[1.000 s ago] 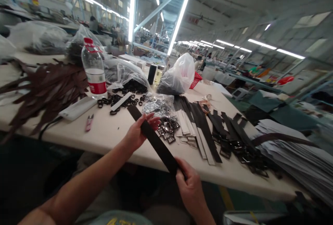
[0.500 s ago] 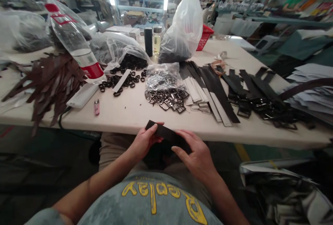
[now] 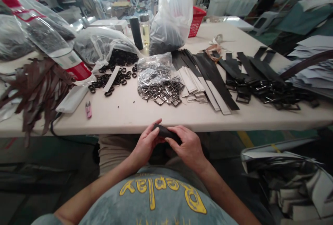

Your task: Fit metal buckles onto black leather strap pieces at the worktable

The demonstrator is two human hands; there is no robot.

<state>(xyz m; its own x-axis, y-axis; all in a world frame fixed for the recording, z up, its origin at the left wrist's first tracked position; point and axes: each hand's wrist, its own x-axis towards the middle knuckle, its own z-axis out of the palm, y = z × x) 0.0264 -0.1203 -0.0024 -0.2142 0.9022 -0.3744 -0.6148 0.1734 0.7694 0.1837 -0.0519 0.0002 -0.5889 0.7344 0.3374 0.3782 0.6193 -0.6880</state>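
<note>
My left hand [image 3: 146,144] and my right hand [image 3: 187,146] both grip one black strap [image 3: 166,133] just below the table's [image 3: 125,114] front edge, over my lap. Only a short end of the strap shows between the fingers; the remainder is hidden behind my right hand. On the table ahead lie a heap of metal buckles [image 3: 163,92] spilling from a clear bag, a row of black and white straps [image 3: 205,79], and a pile of black rings [image 3: 116,76].
Brown straps [image 3: 36,89] cover the table's left side beside a tilted water bottle [image 3: 49,41], a white case [image 3: 73,99] and a pink clipper [image 3: 88,109]. Black straps fitted with buckles [image 3: 262,86] and stacked paper [image 3: 312,69] lie right. Plastic bags [image 3: 173,13] stand behind.
The strap came down from above the table to my lap, and my hands closed in toward each other along it. The view tilted downward.
</note>
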